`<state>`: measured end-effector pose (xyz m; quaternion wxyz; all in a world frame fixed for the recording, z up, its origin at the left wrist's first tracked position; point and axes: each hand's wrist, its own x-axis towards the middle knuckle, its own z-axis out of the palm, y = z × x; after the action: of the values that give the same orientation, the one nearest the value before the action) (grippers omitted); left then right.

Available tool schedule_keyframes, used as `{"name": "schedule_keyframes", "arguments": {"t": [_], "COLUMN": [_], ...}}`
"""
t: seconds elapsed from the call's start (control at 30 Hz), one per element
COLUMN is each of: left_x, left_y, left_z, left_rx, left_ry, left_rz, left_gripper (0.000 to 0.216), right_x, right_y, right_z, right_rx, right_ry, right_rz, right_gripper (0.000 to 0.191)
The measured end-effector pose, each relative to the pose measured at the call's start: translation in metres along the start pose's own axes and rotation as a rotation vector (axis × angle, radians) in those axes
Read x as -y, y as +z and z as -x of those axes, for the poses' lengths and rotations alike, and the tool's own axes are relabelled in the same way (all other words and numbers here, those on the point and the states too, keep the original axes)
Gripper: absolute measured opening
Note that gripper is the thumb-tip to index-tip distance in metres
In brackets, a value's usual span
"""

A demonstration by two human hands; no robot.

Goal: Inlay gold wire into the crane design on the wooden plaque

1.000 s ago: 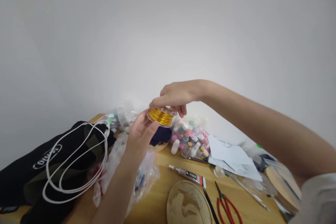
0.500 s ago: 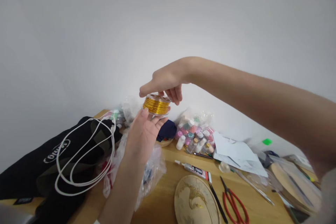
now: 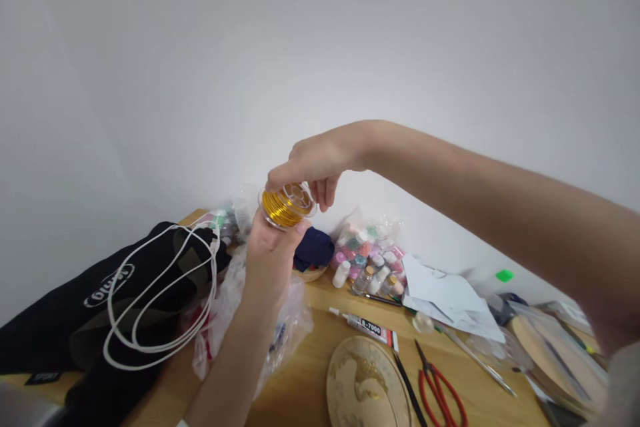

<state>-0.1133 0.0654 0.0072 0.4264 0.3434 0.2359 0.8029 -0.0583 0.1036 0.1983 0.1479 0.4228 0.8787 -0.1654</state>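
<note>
A clear spool of gold wire point(image 3: 285, 208) is held up in front of the wall, tilted so that its spoked top flange shows. My left hand point(image 3: 270, 257) grips it from below, the thumb along the lower right rim and the other fingers mostly hidden behind. From above, my right hand point(image 3: 315, 163) reaches over the spool, one finger pressed on its upper left rim and the others bent down at its right side. Whether a loose wire end is pinched there cannot be made out.
On the wooden table point(image 3: 300, 407) lie a round decorated piece point(image 3: 367, 383), red-handled scissors point(image 3: 440, 390), a B-7000 glue tube point(image 3: 370, 327) and papers point(image 3: 445, 293). Small bottles and a bag of colourful pieces point(image 3: 370, 250) stand behind. A white cable point(image 3: 145, 350) loops over a black bag point(image 3: 60, 320) at left.
The spool has tilted and moved slightly left and down. My left thumb has shifted from its left side to its lower right, and my right hand has come down a little with it.
</note>
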Motion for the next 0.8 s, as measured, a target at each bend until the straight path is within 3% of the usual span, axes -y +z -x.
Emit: {"name": "schedule_keyframes", "arguments": {"t": [0.23,0.5,0.8], "left_x": [0.015,0.01,0.003], "left_y": [-0.006,0.003,-0.004], "left_z": [-0.001,0.0,0.004], "left_rx": [-0.004,-0.095,0.052], "left_ry": [0.192,0.343,0.387], "left_rz": [-0.124,-0.274,-0.349], "left_gripper": [0.059,0.056,0.008], "right_x": [-0.014,-0.027,-0.04], "right_y": [-0.001,-0.008,-0.017], "right_z": [0.004,0.013,0.019], "right_rx": [0.163,0.236,0.37], "right_ry": [-0.058,-0.089,-0.032], "right_rz": [-0.189,-0.227,-0.082], "right_gripper": [0.038,0.038,0.051]}}
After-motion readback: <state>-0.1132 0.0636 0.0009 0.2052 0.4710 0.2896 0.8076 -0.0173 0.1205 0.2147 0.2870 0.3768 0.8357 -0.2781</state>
